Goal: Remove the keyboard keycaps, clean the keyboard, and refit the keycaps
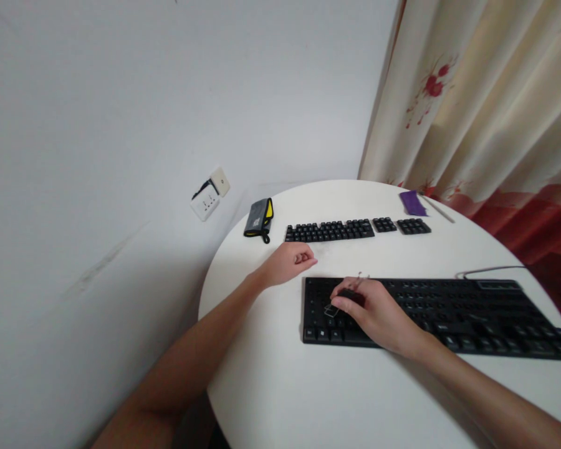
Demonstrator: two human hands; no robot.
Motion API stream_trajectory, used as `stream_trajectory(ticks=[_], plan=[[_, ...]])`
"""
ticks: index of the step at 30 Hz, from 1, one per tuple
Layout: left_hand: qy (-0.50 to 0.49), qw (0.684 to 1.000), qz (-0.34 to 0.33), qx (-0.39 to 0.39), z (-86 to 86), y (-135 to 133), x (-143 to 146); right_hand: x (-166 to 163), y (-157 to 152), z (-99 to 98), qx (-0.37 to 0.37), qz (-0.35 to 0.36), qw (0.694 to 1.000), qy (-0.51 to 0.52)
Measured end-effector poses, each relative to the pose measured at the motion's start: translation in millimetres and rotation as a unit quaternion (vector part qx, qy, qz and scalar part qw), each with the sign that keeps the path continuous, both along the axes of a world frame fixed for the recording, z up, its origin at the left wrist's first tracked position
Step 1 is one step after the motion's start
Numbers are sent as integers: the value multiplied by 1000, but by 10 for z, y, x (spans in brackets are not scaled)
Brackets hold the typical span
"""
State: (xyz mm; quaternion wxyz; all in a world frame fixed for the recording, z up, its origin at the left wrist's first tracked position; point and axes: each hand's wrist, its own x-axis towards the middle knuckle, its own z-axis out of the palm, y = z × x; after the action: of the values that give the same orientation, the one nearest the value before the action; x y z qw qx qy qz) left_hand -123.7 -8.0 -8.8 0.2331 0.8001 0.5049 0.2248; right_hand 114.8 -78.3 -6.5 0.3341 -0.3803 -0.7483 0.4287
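Observation:
My right hand [371, 308] is closed on a keycap puller [331, 309] with a dark handle and thin wire loops. One wire loop reaches down to the left part of a black keyboard [449, 312]; whether it grips a key is too small to tell. Keys are gone from part of the keyboard's left end, while a few stand in its front left corner. My left hand [287, 262] rests on the table left of the keyboard, fingers curled in, with nothing visible in them. Just beyond it lie rows of loose black keycaps [330, 232].
Two smaller keycap groups, a middle block [384, 224] and a right block [414, 226], continue the row. A grey pouch [258, 217], a purple cloth [412, 203] and a thin stick [439, 209] lie on the round white table [262, 386]. The keyboard cable [493, 269] runs right.

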Motion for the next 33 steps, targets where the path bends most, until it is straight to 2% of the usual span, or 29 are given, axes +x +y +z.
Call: stream_trajectory(ticks=[3, 6, 16, 23, 29, 33], plan=[[10, 997, -69, -18, -2, -55, 73, -18, -8, -20, 22, 13, 999, -24], [9, 995, -97, -7, -19, -47, 79, -36, -10, -62, 37, 37, 998, -43], [-20, 995, -102, -7, -55, -80, 141, -65, -93, -60, 96, 138, 981, -100], [-19, 991, -134, -12, -56, -95, 179, -116, -31, -178, 75, 43, 991, -100], [-15, 991, -134, -13, -60, -95, 184, -137, -32, -182, 32, 29, 995, -94], [-8, 990, -139, -3, -66, -100, 199, -153, 23, -243, -6, -13, 998, -56]])
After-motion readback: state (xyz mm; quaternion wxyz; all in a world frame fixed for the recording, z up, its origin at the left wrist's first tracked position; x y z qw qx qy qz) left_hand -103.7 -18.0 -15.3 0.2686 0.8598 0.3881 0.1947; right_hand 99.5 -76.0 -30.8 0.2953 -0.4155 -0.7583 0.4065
